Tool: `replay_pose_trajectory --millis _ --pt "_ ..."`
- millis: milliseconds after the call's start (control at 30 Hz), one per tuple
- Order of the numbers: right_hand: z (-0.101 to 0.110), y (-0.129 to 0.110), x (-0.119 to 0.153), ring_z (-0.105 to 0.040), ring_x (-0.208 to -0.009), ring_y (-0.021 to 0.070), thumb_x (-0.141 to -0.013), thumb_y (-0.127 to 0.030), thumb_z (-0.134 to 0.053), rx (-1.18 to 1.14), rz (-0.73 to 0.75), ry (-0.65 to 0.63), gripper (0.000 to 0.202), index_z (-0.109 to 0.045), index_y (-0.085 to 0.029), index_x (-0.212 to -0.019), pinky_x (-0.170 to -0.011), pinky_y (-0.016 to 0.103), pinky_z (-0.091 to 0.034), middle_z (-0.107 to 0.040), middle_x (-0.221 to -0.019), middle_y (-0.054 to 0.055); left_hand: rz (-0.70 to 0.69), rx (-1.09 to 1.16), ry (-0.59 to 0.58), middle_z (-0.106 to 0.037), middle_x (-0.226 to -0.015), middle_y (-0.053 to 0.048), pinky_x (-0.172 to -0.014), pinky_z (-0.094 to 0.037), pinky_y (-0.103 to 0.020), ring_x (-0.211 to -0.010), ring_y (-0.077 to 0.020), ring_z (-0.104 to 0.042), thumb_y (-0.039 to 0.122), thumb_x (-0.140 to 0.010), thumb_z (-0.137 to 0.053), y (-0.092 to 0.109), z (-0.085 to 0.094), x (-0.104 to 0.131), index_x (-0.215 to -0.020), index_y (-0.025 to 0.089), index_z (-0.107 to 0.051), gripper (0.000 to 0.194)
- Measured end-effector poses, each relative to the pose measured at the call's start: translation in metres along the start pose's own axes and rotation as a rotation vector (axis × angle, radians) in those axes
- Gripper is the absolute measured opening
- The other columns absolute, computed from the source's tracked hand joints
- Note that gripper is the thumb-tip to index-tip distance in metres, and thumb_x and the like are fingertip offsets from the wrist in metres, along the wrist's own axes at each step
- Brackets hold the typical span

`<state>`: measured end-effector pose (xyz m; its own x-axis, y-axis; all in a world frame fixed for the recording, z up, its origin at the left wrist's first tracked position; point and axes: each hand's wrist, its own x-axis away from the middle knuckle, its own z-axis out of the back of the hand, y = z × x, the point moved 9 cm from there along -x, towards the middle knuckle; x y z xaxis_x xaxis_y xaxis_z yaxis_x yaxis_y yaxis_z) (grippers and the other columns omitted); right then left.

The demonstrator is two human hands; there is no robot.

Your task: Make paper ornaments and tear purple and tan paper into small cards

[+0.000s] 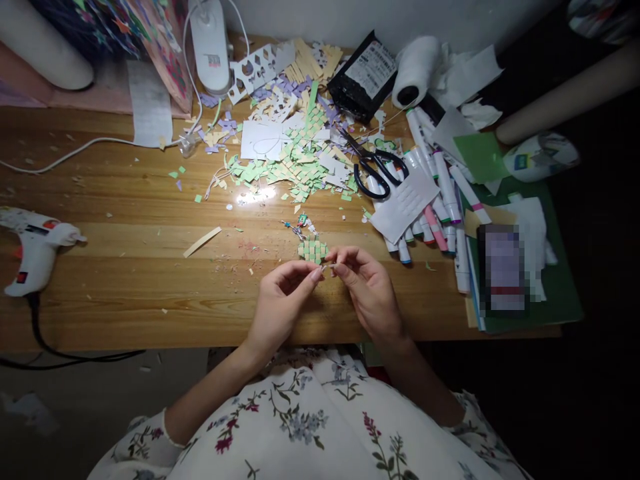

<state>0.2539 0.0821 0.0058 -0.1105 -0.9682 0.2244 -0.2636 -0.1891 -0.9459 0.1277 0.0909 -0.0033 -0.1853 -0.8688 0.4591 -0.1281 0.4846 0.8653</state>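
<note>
My left hand (285, 293) is closed in a pinch, thumb against index finger, low over the front of the table. Facing it, my right hand (367, 287) pinches too, its fingertips close to the left ones. Whatever lies between the fingertips is too small to make out. Just beyond them is a green and yellow checkered woven paper piece (313, 251), partly behind my fingers. A small beaded charm with cord (300, 225) lies at its far edge. To the left rests a thin cream paper strip (202, 242).
A heap of paper scraps (300, 160) covers the back middle. Black-handled scissors (380, 167) lie beside several markers (443, 187) on the right. A phone (503, 267) rests on a green folder (560, 300). At far left is a glue gun (37, 247) with its cable.
</note>
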Motion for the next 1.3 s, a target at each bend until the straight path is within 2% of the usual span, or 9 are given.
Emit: replay_pose_trajectory --millis 233,500,800,1133,1300 --pt "0.0003 -0.0081 0.0015 -0.059 -0.081 0.0115 -0.075 -0.015 -0.067 0.042 0.120 0.065 0.012 -0.057 -0.022 -0.078 -0.077 0.025 -0.049 -0.061 -0.082 -0.002 0.012 0.005 -0.003 -0.066 -0.077 -0.001 -0.074 -0.047 -0.023 -0.075 -0.0119 -0.059 0.029 -0.071 -0.068 -0.0023 -0.0006 0.0013 -0.075 0.017 -0.067 0.013" --pt "0.0020 -0.0051 0.0015 -0.059 -0.075 0.0114 -0.073 -0.015 -0.069 0.024 0.097 0.077 0.016 -0.055 -0.022 -0.079 -0.071 0.025 -0.051 -0.059 -0.077 -0.003 0.025 -0.004 -0.010 -0.067 -0.077 -0.001 -0.075 -0.047 -0.024 -0.076 -0.0122 -0.059 0.030 -0.071 -0.068 -0.0044 0.0000 0.0009 -0.076 0.017 -0.067 0.014" --pt "0.0009 -0.0053 0.0012 -0.057 -0.077 0.0119 -0.075 -0.016 -0.067 0.055 0.095 0.039 0.015 -0.053 -0.021 -0.078 -0.072 0.026 -0.049 -0.058 -0.079 -0.002 0.014 -0.046 -0.004 -0.070 -0.074 -0.003 -0.074 -0.051 -0.028 -0.072 -0.0144 -0.063 0.030 -0.069 -0.070 0.0008 0.0025 0.0022 -0.075 0.017 -0.070 0.014" --pt "-0.0020 -0.0107 0.0022 -0.057 -0.073 0.0112 -0.075 -0.012 -0.066 0.043 0.132 0.012 0.016 -0.053 -0.022 -0.078 -0.069 0.026 -0.049 -0.059 -0.078 -0.002 0.012 -0.050 -0.011 -0.070 -0.076 -0.002 -0.072 -0.049 -0.023 -0.073 -0.0121 -0.062 0.027 -0.070 -0.069 0.0011 0.0006 0.0040 -0.075 0.017 -0.069 0.012" --pt "0.0011 -0.0114 0.0016 -0.059 -0.076 0.0122 -0.072 -0.016 -0.069 0.046 0.126 0.047 0.017 -0.055 -0.023 -0.080 -0.071 0.026 -0.050 -0.061 -0.080 -0.002 -0.004 -0.022 -0.023 -0.067 -0.073 -0.001 -0.071 -0.048 -0.023 -0.072 -0.0118 -0.060 0.028 -0.072 -0.068 0.0038 -0.0006 0.0032 -0.073 0.017 -0.067 0.011"
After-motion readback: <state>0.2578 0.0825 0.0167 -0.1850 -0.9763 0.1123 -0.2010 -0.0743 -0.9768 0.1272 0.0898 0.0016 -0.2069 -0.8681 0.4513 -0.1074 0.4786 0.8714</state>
